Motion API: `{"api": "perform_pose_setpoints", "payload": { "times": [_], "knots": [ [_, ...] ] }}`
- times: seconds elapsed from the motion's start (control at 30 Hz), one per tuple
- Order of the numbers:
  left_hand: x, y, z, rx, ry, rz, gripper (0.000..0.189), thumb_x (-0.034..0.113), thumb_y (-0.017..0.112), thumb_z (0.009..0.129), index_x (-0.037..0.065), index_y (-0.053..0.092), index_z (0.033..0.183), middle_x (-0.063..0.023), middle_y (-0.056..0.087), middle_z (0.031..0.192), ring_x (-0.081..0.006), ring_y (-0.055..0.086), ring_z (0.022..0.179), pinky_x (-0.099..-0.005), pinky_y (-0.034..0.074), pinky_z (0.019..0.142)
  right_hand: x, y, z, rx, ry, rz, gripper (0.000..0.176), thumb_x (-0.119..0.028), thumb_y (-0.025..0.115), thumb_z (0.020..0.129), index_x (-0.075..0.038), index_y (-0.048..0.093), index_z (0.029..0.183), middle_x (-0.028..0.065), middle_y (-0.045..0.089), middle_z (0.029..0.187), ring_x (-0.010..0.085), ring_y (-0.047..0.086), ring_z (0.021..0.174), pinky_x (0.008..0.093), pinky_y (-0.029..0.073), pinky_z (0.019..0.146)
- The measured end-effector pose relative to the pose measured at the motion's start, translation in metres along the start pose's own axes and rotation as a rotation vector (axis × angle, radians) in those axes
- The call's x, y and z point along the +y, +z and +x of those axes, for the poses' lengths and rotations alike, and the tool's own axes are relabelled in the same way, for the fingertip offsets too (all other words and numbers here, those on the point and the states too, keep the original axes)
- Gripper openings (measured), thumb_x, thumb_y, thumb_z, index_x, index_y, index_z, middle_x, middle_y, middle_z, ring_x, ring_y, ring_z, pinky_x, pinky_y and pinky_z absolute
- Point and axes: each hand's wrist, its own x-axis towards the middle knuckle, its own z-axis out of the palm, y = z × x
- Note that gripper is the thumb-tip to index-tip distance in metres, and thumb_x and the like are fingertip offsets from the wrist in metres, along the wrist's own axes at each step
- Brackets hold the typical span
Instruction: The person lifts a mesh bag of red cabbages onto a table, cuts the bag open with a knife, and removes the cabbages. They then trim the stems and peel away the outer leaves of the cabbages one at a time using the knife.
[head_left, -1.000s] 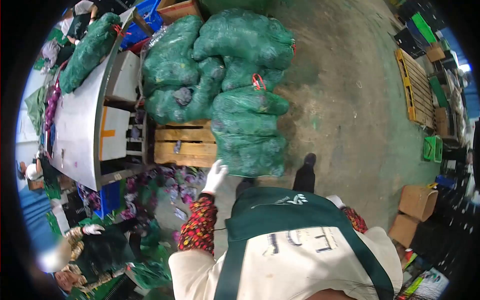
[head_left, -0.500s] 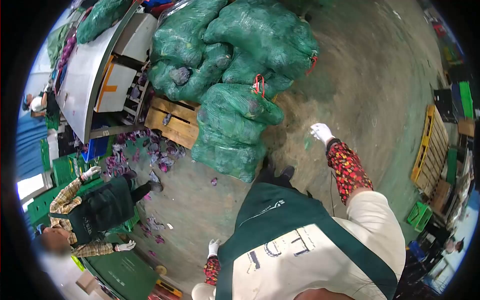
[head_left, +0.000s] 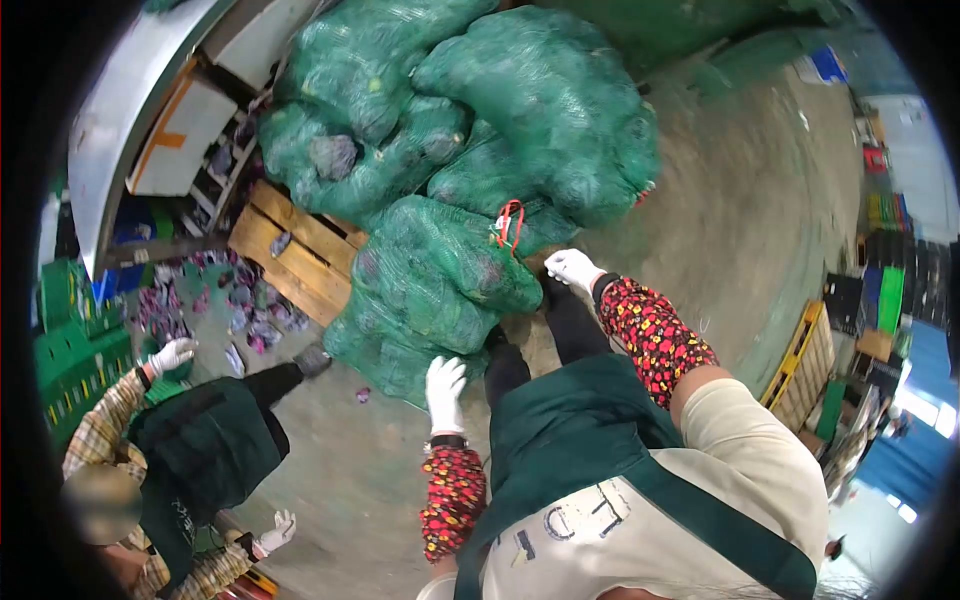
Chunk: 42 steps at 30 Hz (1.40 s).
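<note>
Nearest green mesh sack (head_left: 430,285) leans off the front of the wooden pallet (head_left: 290,250), w/ a red tie (head_left: 510,222) at its top. Left hand (head_left: 445,390), white glove, fingers spread & slack, is at the sack's low end, off the pallet. Right hand (head_left: 573,268) is curled just beside the tie; can't tell if it grips mesh. Co-worker (head_left: 200,450) crouches near the pallet's front.

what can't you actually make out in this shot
Head view only:
Contents of the green net sack: mesh hides them, only dark purple shapes show.
Whether the right hand grips the sack's tied end: too small, palm turned away.
Palm of the left hand: turned to the sack.
Pallet: mostly buried under sacks.
Table: cut by the lens edge.
</note>
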Motion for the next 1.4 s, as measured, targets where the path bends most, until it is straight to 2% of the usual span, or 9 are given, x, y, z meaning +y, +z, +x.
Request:
{"api": "perform_pose_setpoints", "payload": {
  "times": [0.07, 0.13, 0.17, 0.23, 0.4, 0.57, 0.9, 1.17, 1.4],
  "knots": [
    [-0.007, 0.080, -0.008, -0.207, 0.085, 0.021, 0.042, 0.011, 0.040, 0.098, 0.003, 0.035, 0.139, -0.0148, 0.056, 0.123, -0.0216, 0.061, 0.106, -0.0281, 0.052, 0.084, -0.016, 0.008, 0.041, -0.045, -0.075, -0.041, 0.019, -0.025, 0.064, 0.083, -0.008, 0.065, 0.074, 0.0000, 0.057, 0.063, 0.0098, 0.050, 0.056, 0.0260, 0.041, 0.050],
    [-0.017, 0.135, -0.013, -0.057, -0.341, -0.324, 0.042, 0.012, 0.039, 0.098, 0.004, 0.036, 0.139, -0.0151, 0.052, 0.131, -0.0245, 0.054, 0.117, -0.0354, 0.047, 0.095, -0.014, 0.023, 0.099, 0.008, -0.263, -0.281, 0.020, -0.026, 0.065, 0.081, -0.007, 0.068, 0.079, 0.0047, 0.064, 0.072, 0.0143, 0.059, 0.066, 0.0276, 0.046, 0.061],
    [-0.062, 0.132, -0.010, -0.410, 0.075, 0.074, 0.041, 0.015, 0.040, 0.099, 0.004, 0.036, 0.139, -0.0145, 0.048, 0.136, -0.0271, 0.046, 0.127, -0.0404, 0.041, 0.102, -0.007, 0.030, 0.134, -0.006, -0.423, -0.508, 0.028, -0.026, 0.065, 0.081, -0.004, 0.069, 0.097, 0.0126, 0.069, 0.087, 0.0215, 0.065, 0.083, 0.0306, 0.050, 0.076],
    [-0.082, 0.164, -0.001, 0.110, -0.642, -1.179, 0.047, 0.028, 0.040, 0.100, 0.005, 0.035, 0.141, -0.0159, 0.043, 0.142, -0.0318, 0.038, 0.134, -0.0441, 0.035, 0.108, -0.003, 0.051, 0.178, -0.059, -0.275, -0.395, 0.054, -0.030, 0.063, 0.081, -0.002, 0.053, 0.126, 0.0185, 0.062, 0.116, 0.0291, 0.059, 0.109, 0.0371, 0.046, 0.093],
    [-0.163, 0.155, 0.095, 0.419, -0.440, -1.122, 0.053, 0.034, 0.037, 0.100, 0.004, 0.029, 0.143, -0.0163, 0.036, 0.146, -0.0323, 0.035, 0.135, -0.0426, 0.033, 0.110, -0.030, 0.106, 0.239, 0.151, -0.278, -0.804, 0.075, -0.049, 0.061, 0.083, 0.005, 0.044, 0.133, 0.0279, 0.044, 0.136, 0.0377, 0.040, 0.130, 0.0444, 0.032, 0.107],
    [-0.146, 0.158, 0.131, 0.431, -0.309, -1.112, 0.053, 0.035, 0.032, 0.101, 0.003, 0.027, 0.144, -0.0191, 0.035, 0.146, -0.0339, 0.037, 0.134, -0.0423, 0.032, 0.110, -0.048, 0.102, 0.243, 0.210, 0.026, -0.682, 0.101, -0.073, 0.060, 0.072, 0.016, 0.048, 0.117, 0.0321, 0.058, 0.114, 0.0415, 0.057, 0.109, 0.0407, 0.044, 0.095],
    [-0.178, 0.156, 0.209, 0.290, -0.263, -1.544, 0.058, 0.041, 0.038, 0.098, 0.004, 0.030, 0.142, -0.0176, 0.037, 0.145, -0.0365, 0.038, 0.132, -0.0485, 0.028, 0.111, 0.009, 0.071, 0.251, -0.371, 0.075, 0.572, 0.025, -0.024, 0.059, 0.092, -0.007, 0.061, 0.111, 0.0050, 0.066, 0.104, 0.0180, 0.062, 0.091, 0.0347, 0.050, 0.082],
    [-0.138, 0.208, 0.254, 0.432, -0.063, -1.567, 0.077, 0.062, 0.037, 0.092, 0.003, 0.030, 0.142, -0.0188, 0.030, 0.149, -0.0396, 0.035, 0.132, -0.0546, 0.029, 0.109, -0.132, 0.028, 0.100, -0.564, -0.131, 0.000, 0.031, -0.014, 0.061, 0.086, -0.004, 0.058, 0.115, 0.0002, 0.064, 0.098, 0.0103, 0.058, 0.085, 0.0266, 0.048, 0.077],
    [-0.141, 0.212, 0.210, 0.503, 0.093, -1.141, 0.048, 0.034, 0.053, 0.092, 0.000, 0.051, 0.125, -0.0152, 0.056, 0.125, -0.0339, 0.053, 0.110, -0.0464, 0.042, 0.097, -0.091, -0.005, 0.058, -0.657, -0.072, -0.059, 0.033, 0.003, 0.057, 0.077, 0.000, 0.059, 0.110, 0.0023, 0.064, 0.095, 0.0131, 0.059, 0.082, 0.0278, 0.049, 0.073]
  ]
}}
